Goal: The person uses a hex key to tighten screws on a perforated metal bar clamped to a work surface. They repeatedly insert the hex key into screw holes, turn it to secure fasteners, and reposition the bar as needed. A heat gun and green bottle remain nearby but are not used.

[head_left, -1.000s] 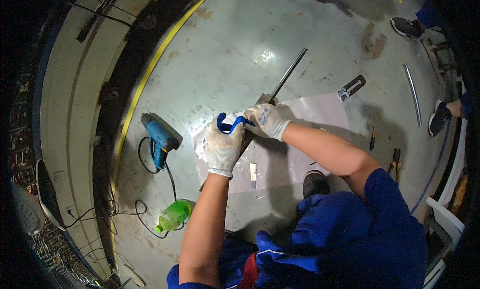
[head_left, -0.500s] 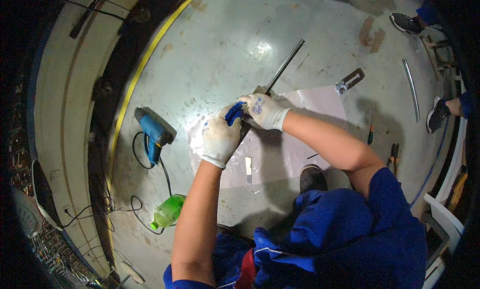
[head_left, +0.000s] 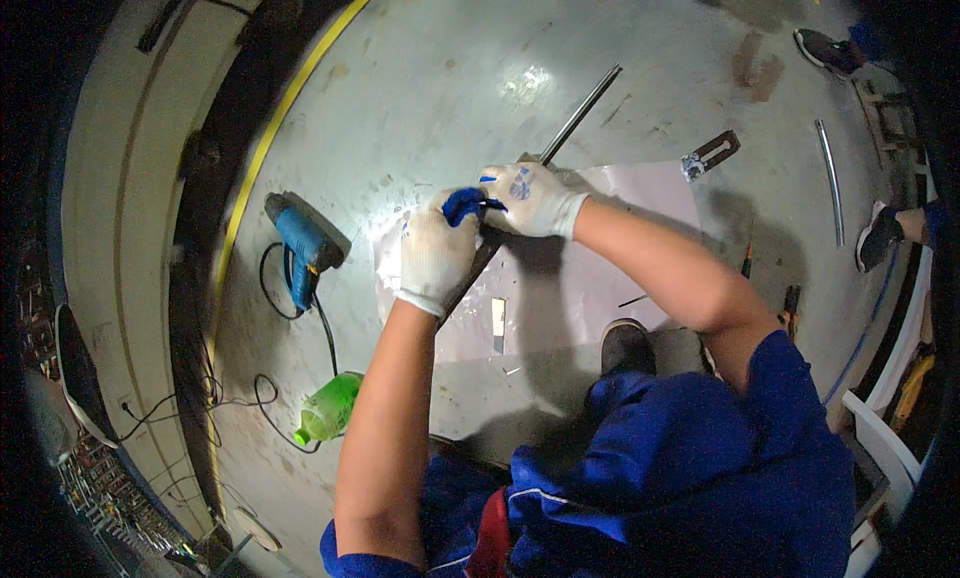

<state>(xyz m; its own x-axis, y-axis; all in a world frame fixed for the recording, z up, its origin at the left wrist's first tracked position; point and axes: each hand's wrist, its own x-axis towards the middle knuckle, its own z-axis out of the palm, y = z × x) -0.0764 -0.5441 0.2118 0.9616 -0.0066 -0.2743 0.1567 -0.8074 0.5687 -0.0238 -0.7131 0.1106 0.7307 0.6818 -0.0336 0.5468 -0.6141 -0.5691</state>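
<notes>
A long, slim metal rod [head_left: 578, 121] slants across the floor sheet. Its far stretch is shiny, and the near stretch [head_left: 478, 270] looks darker. My left hand [head_left: 440, 248], in a white glove with a blue palm, is closed around the nearer part, its fingers curled. Just beyond it, my right hand [head_left: 533, 202], gloved alike, closes over the rod's middle with its back facing up. The hands almost meet, and their fingertips are partly hidden. Beneath them lies a pale sheet [head_left: 630, 218], bearing a small flat metal piece [head_left: 498, 323].
At left lie a blue corded heat-gun-like tool [head_left: 300, 246] and a green bottle [head_left: 333, 406]. A slotted dark bracket [head_left: 712, 155], a screwdriver [head_left: 747, 261], pliers-like handles [head_left: 790, 311] and a shiny tube [head_left: 831, 183] lie at right. Another person's shoes [head_left: 877, 236] stand at the right edge.
My right hand has shifted slightly up and away along the rod, covering more of the blocky part seen there before. My left hand keeps its hold. The whole view has shifted slightly.
</notes>
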